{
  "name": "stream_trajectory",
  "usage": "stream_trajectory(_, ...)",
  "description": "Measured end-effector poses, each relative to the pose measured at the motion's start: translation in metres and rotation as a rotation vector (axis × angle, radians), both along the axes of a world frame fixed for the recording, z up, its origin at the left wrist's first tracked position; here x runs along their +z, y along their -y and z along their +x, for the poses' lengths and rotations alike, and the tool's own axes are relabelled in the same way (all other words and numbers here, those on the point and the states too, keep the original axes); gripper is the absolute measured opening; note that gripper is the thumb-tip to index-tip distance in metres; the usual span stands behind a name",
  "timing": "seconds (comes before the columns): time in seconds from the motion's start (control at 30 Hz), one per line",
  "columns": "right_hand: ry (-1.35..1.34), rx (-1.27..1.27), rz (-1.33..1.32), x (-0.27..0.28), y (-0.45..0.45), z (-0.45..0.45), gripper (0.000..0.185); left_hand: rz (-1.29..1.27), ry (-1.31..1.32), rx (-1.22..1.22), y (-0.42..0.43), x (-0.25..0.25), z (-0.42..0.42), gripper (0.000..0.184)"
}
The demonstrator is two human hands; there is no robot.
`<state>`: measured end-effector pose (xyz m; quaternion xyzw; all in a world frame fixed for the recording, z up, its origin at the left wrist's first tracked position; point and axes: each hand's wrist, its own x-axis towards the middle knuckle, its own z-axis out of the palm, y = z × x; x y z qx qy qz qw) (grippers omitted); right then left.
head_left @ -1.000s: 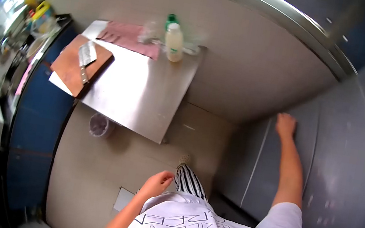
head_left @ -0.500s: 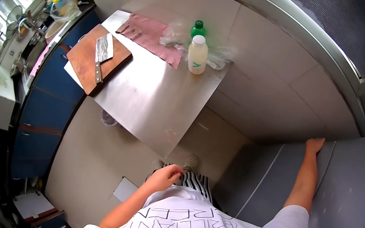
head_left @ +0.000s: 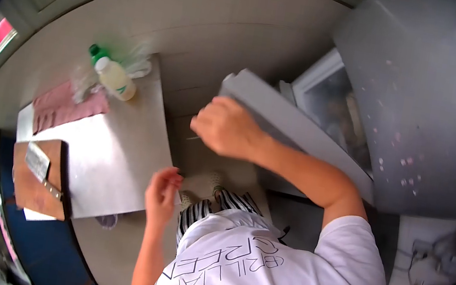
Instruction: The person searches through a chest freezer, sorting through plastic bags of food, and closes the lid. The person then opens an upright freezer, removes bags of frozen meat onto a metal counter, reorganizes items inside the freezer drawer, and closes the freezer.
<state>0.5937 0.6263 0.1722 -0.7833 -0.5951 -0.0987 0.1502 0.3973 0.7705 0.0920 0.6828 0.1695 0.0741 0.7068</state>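
Observation:
My right hand [head_left: 227, 127] is curled in front of the free end of an open grey fridge door [head_left: 300, 132]. Its fingers bend down out of sight, so I cannot tell if they grip the door. Low before my body is my left hand [head_left: 162, 194], empty, its fingers loosely bent and apart, near the table corner. Behind the door a white-framed compartment [head_left: 334, 99] shows, its contents blurred. Above it stands another large grey fridge panel [head_left: 424, 89] with small pale and pink marks.
On the steel table [head_left: 118, 167] lie a cleaver [head_left: 38, 161] on a wooden chopping board [head_left: 27, 186], a pink cloth [head_left: 68, 110] and plastic bags [head_left: 137, 61]. A pale bottle with a white cap [head_left: 116, 80] and a green-topped bottle [head_left: 98, 53] stand there too.
The fridge door has swung open, showing the compartment inside. My right hand has come in leftwards from the fridge's edge. The view has turned right, and my left hand's fingers have loosened.

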Motion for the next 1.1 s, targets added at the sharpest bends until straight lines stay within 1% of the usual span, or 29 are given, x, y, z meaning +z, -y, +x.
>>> stream_trajectory(0.03, -0.026, 0.026, 0.072, 0.013, 0.013, -0.023, 0.013, 0.023, 0.112, 0.060, -0.007, 0.011, 0.007, 0.021)
stream_trajectory(0.1, -0.048, 0.026, 0.106, 0.041, 0.040, -0.059, 0.018, 0.197, 0.206, 0.123, -0.009, 0.040, 0.018, 0.024)
stream_trajectory(0.13, -0.087, 0.010, 0.125, 0.049, 0.054, -0.068, 0.019, 0.309, 0.334, 0.059, -0.010, 0.046, 0.025, 0.032)
stream_trajectory(0.17, -0.124, -0.001, 0.144, 0.055, 0.067, -0.073, 0.019, 0.290, 0.336, 0.041, -0.006, 0.054, 0.031, 0.032)
stream_trajectory(0.23, -0.122, -0.131, 0.188, 0.061, 0.090, -0.072, 0.019, 0.484, 0.509, -0.063, 0.010, 0.068, 0.037, 0.044)
stream_trajectory(0.27, -0.118, -0.177, 0.162, 0.063, 0.101, -0.065, 0.017, 0.499, 0.470, -0.169, 0.014, 0.069, 0.036, 0.050)
stream_trajectory(0.3, -0.143, -0.226, 0.116, 0.057, 0.113, -0.052, 0.017, 0.532, 0.490, -0.194, 0.021, 0.074, 0.037, 0.036)
stream_trajectory(0.33, -0.168, -0.274, 0.071, 0.044, 0.125, -0.036, 0.016, 0.427, 0.519, -0.329, 0.022, 0.068, 0.032, 0.027)
stream_trajectory(0.37, -0.209, -0.338, -0.037, 0.026, 0.137, -0.018, 0.015, 0.321, 0.545, -0.464, 0.022, 0.061, 0.022, 0.020)
stream_trajectory(0.4, -0.221, -0.377, -0.188, 0.003, 0.155, 0.000, 0.013, 0.338, 0.476, -0.331, 0.029, 0.071, 0.016, 0.011)
stream_trajectory(0.47, -0.153, -0.373, -0.672, -0.064, 0.203, 0.040, 0.011, 0.286, 0.422, -0.300, 0.031, 0.064, 0.006, 0.011)
stream_trajectory(0.53, -0.079, -0.372, -1.203, -0.130, 0.257, 0.079, 0.015, 0.256, 0.379, -0.266, 0.033, 0.065, 0.001, 0.011)
stream_trajectory(0.6, 0.098, -0.388, -1.444, -0.168, 0.309, 0.105, 0.018, 0.230, 0.318, -0.193, 0.039, 0.066, -0.005, 0.010)
stream_trajectory(0.63, 0.107, -0.363, -1.443, -0.185, 0.333, 0.118, 0.018, 0.233, 0.307, -0.172, 0.043, 0.066, -0.008, 0.010)
stream_trajectory(0.7, 0.256, -0.427, -1.460, -0.216, 0.370, 0.125, 0.023, 0.212, 0.278, -0.117, 0.048, 0.068, -0.013, 0.012)
stream_trajectory(0.73, 0.234, -0.422, -1.464, -0.215, 0.363, 0.121, 0.023, 0.212, 0.262, -0.074, 0.050, 0.067, -0.016, 0.015)
stream_trajectory(0.8, 0.197, -0.091, -1.803, -0.185, 0.331, 0.125, 0.028, 0.221, 0.254, -0.074, 0.052, 0.066, -0.020, 0.015)
stream_trajectory(0.83, 0.196, -0.105, -1.803, -0.199, 0.344, 0.130, 0.028, 0.235, 0.263, -0.059, 0.052, 0.065, -0.021, 0.016)
stream_trajectory(0.9, 0.266, -0.420, -1.775, -0.261, 0.381, 0.143, 0.031, 0.222, 0.281, -0.049, 0.053, 0.065, -0.027, 0.016)
stream_trajectory(0.93, 0.270, -0.429, -1.770, -0.273, 0.381, 0.149, 0.031, 0.218, 0.270, -0.052, 0.053, 0.065, -0.031, 0.016)
stream_trajectory(0.97, 0.216, -0.394, -1.915, -0.286, 0.379, 0.157, 0.031, 0.213, 0.263, -0.055, 0.054, 0.064, -0.033, 0.016)
stream_trajectory(1.0, 0.145, -0.352, -2.061, -0.284, 0.366, 0.154, 0.031, 0.199, 0.262, -0.053, 0.055, 0.065, -0.035, 0.016)
stream_trajectory(1.03, 0.126, -0.360, -2.059, -0.281, 0.357, 0.145, 0.031, 0.201, 0.261, -0.070, 0.056, 0.065, -0.037, 0.016)
stream_trajectory(1.1, 0.013, -0.400, -1.799, -0.232, 0.308, 0.121, 0.029, 0.218, 0.263, -0.067, 0.055, 0.065, -0.038, 0.017)
